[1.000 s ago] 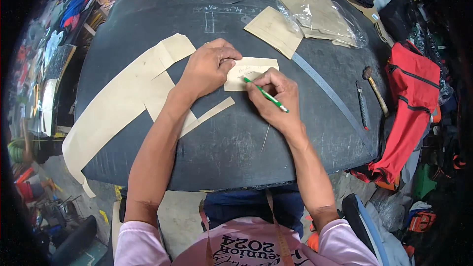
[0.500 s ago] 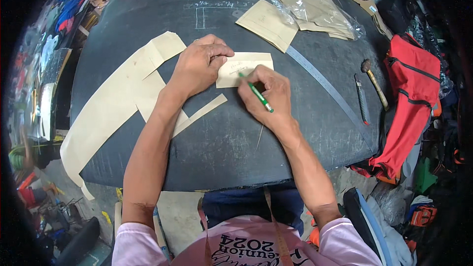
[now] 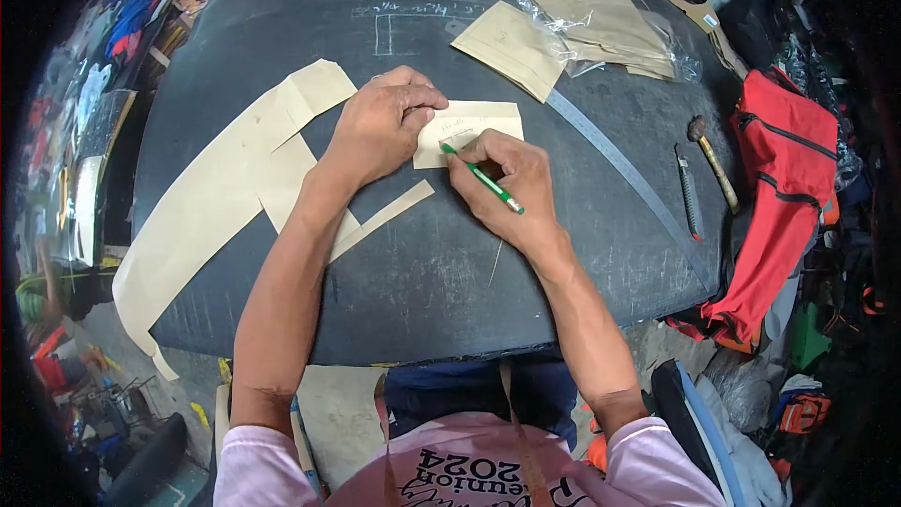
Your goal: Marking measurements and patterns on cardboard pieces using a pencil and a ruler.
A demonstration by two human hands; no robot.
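A card [image 3: 474, 120] is held by the left hand [image 3: 383, 127], a pencil [image 3: 496, 191] gripped by the right hand [image 3: 509, 180]; cut paper [image 3: 246, 141] is crossed by the left forearm [image 3: 284, 286], a hammer [image 3: 716, 167] laid right.

The left forearm [image 3: 286, 296] is slanting in from 7 o'clock, pointing toward 1 o'clock, and the left hand [image 3: 385, 129] is lying back-up near 11 o'clock, its thumb [image 3: 419, 118] sitting close under the bent index finger [image 3: 419, 95]. The right forearm [image 3: 593, 324] is leaning from 5 o'clock toward 11 o'clock, while the right hand [image 3: 509, 180] is holding a thumb-and-finger pinch near 2 o'clock.
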